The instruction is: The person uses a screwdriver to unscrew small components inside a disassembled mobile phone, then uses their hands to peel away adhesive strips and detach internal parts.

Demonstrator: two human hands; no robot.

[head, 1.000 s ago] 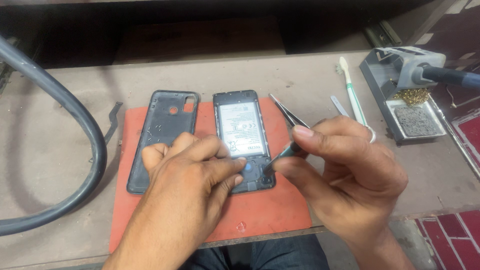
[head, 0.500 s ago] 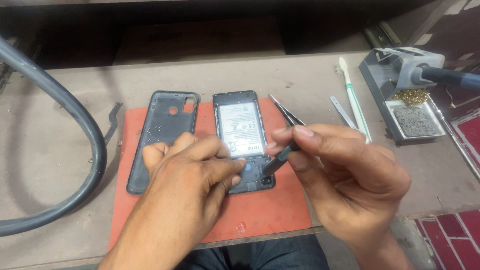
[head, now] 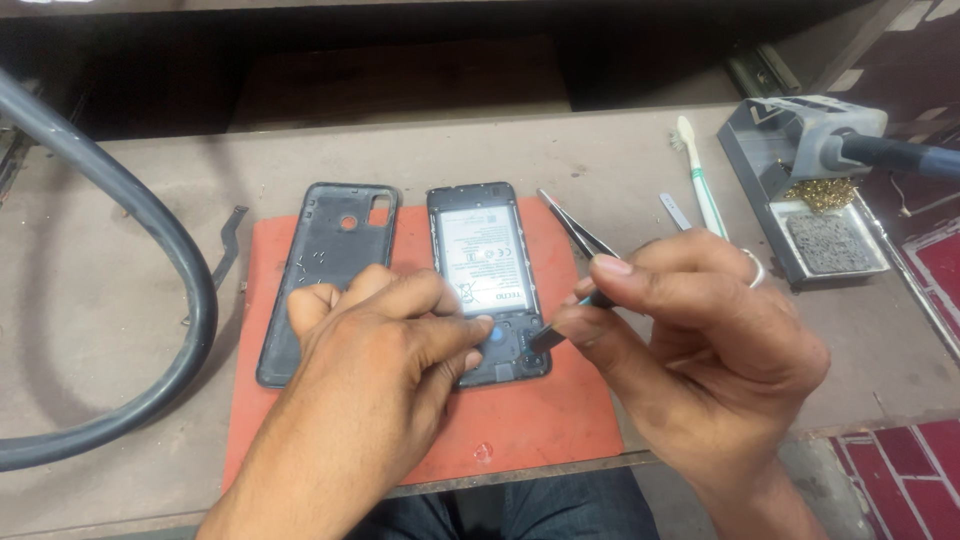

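Observation:
An opened phone [head: 485, 260] lies face down on a red mat [head: 520, 410], its grey battery showing. Its removed black back cover [head: 325, 250] rests beside it on the left. My left hand [head: 375, 370] presses down on the phone's lower end, fingertips on the bottom board area. My right hand [head: 690, 330] pinches a small dark prying tool [head: 550, 335] whose tip touches the phone's lower right corner. Black tweezers [head: 575, 230] lie on the mat just behind my right hand.
A soldering iron stand [head: 810, 190] with brass wool and a sponge sits at the right. A white toothbrush [head: 700, 180] and a small metal tool [head: 675, 210] lie near it. A thick grey hose [head: 150, 260] loops across the left. A flex strip [head: 225, 250] lies by the mat.
My right hand has shifted slightly, bringing the tool tip lower against the phone's bottom right corner. My left hand stays pressed on the phone.

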